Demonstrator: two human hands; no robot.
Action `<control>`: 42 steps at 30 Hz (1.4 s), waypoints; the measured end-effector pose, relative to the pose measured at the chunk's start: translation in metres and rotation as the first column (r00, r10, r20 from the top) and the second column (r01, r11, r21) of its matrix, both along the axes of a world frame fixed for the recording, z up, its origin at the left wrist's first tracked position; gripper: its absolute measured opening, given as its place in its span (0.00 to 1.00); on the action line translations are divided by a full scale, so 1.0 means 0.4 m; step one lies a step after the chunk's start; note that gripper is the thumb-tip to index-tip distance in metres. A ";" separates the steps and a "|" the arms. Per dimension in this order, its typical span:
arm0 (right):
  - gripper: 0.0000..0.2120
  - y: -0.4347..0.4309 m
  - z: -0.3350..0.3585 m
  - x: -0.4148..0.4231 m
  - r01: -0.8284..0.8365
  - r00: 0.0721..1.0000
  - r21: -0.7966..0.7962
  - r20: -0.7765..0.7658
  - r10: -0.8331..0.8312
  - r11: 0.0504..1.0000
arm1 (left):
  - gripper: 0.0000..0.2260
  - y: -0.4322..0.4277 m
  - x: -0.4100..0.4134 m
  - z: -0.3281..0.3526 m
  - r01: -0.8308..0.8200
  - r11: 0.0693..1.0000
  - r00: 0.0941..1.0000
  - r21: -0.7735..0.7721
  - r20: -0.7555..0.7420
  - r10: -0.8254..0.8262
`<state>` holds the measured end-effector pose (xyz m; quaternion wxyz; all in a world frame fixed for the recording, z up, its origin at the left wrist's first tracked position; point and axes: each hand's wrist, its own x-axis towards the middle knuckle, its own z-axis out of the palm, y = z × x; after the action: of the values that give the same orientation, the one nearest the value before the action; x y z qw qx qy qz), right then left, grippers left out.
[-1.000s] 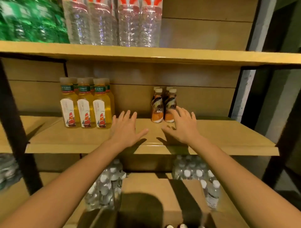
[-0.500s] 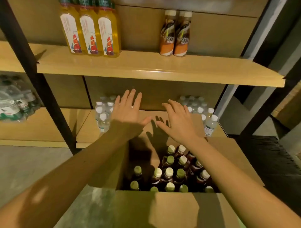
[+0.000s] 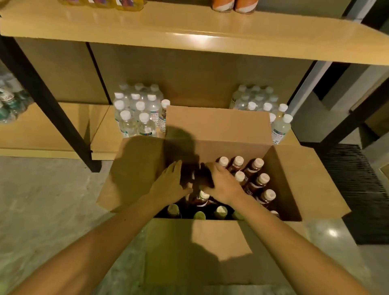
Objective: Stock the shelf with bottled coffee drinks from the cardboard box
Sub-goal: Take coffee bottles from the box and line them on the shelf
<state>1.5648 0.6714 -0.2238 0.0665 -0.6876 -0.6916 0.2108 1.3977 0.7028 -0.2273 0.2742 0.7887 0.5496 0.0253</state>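
Observation:
An open cardboard box (image 3: 216,126) stands on the floor before the shelving, holding several brown coffee bottles (image 3: 263,179) with white or green caps. Both of my hands reach down into it. My left hand (image 3: 170,183) is at the box's left side, fingers stretched out and apart, nothing visible in it. My right hand (image 3: 223,183) is beside it with fingers curled down into the shadowed middle; what they touch is hidden. Above, the wooden shelf (image 3: 189,31) carries two coffee bottles (image 3: 231,5), only their bases in view.
Yellow drink bottles (image 3: 117,2) stand at the shelf's top left. Packs of water bottles (image 3: 136,113) and more water bottles (image 3: 259,101) sit on the low shelf behind the box. A black upright (image 3: 48,101) slants at left. A dark floor mat (image 3: 353,189) lies at right.
My view has dropped from the shelf to the box. Both hands have come down from the shelf board and gone into the box among the bottles; the right fingers have curled.

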 end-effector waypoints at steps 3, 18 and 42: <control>0.37 -0.006 -0.078 -0.013 -0.006 0.999 -0.171 -0.032 0.001 0.985 | 0.42 0.003 0.005 -0.059 -0.100 0.978 0.992 -0.182 0.061 0.113; 0.21 0.075 -0.201 0.027 -0.015 0.869 -0.277 0.471 0.150 0.961 | 0.36 0.088 0.038 -0.235 -0.445 0.726 0.869 -0.524 -0.055 0.492; 0.12 0.102 -0.126 0.046 0.150 0.694 -0.008 -0.711 -0.111 0.989 | 0.20 0.075 0.026 -0.077 -0.426 0.883 0.802 -0.196 0.370 0.469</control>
<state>1.5831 0.7123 -0.2742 0.3597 -0.5989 -0.5672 0.4362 1.4080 0.7328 -0.2582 0.4091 0.5983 0.6514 0.2243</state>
